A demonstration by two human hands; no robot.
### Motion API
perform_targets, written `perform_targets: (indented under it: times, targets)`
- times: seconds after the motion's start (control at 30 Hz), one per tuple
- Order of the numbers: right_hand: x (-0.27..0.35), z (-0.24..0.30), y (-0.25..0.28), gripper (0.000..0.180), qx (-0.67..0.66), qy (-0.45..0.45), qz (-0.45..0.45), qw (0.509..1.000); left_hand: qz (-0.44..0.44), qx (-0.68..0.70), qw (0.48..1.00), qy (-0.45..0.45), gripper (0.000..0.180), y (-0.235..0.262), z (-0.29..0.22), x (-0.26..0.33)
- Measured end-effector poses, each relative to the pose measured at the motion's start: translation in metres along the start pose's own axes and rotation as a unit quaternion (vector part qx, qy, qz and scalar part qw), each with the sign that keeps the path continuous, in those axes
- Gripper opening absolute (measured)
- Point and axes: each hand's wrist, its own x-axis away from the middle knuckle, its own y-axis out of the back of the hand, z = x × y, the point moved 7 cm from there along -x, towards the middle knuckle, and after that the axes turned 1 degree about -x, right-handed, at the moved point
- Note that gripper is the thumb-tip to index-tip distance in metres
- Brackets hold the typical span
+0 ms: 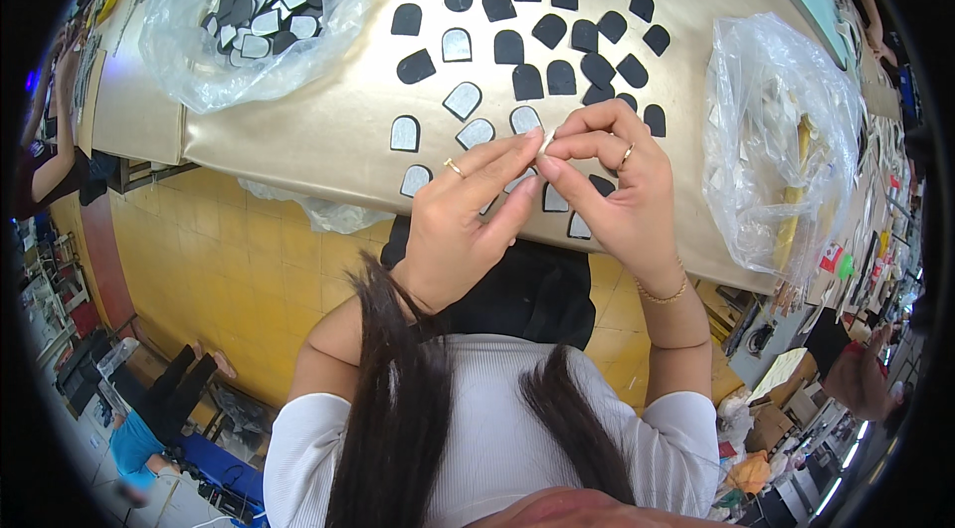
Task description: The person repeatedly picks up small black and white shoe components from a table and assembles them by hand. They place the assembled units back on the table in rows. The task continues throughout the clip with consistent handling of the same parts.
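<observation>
Above the near edge of the table, my left hand (460, 213) and my right hand (625, 188) meet fingertip to fingertip. Both pinch a small white piece (545, 143), mostly covered by the fingers, so its kind is unclear. Beneath and around the hands lie several arch-shaped pads with whitish-grey faces, one (405, 133) to the left and another (524, 119) just beyond the fingertips. Farther off, many black arch-shaped pads (508, 47) are scattered flat, a few overlapping. Some pads under my right hand are partly hidden.
A clear plastic bag (169, 51) at the far left holds a heap of black and grey pads (269, 6). Another clear bag (741, 120), with whitish scraps and a yellowish strip inside, lies at the right. The tan table (308, 145) ends just before me; other people are nearby.
</observation>
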Motion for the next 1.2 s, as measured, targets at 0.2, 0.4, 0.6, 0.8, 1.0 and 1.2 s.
perform_targets:
  times: [0.2,0.4,0.6,0.8,1.0,1.2]
  targets:
    - [0.000,-0.006,-0.002,0.012,-0.061,-0.043,0.008,0.997,0.023,0.104,0.991,0.084,0.032,0.002,0.007,0.000]
    - [0.000,-0.004,-0.002,0.013,-0.067,-0.041,0.019,0.997,0.047,0.159,0.976,0.138,0.029,0.002,0.011,0.000]
    - [0.002,-0.003,0.000,0.013,0.004,-0.026,0.001,1.000,0.015,-0.051,0.998,-0.028,0.032,0.004,-0.008,-0.005]
    - [0.003,-0.006,-0.001,0.013,-0.026,-0.039,-0.008,0.999,-0.010,-0.079,0.995,-0.066,0.034,0.003,-0.011,-0.004]
    - [0.004,-0.006,0.000,0.014,-0.033,-0.044,-0.002,0.998,0.003,-0.064,0.996,-0.061,0.036,0.004,-0.013,-0.003]
    - [0.004,-0.005,-0.001,0.014,-0.047,-0.044,-0.001,0.998,0.029,0.095,0.992,0.083,0.027,0.002,0.005,-0.002]
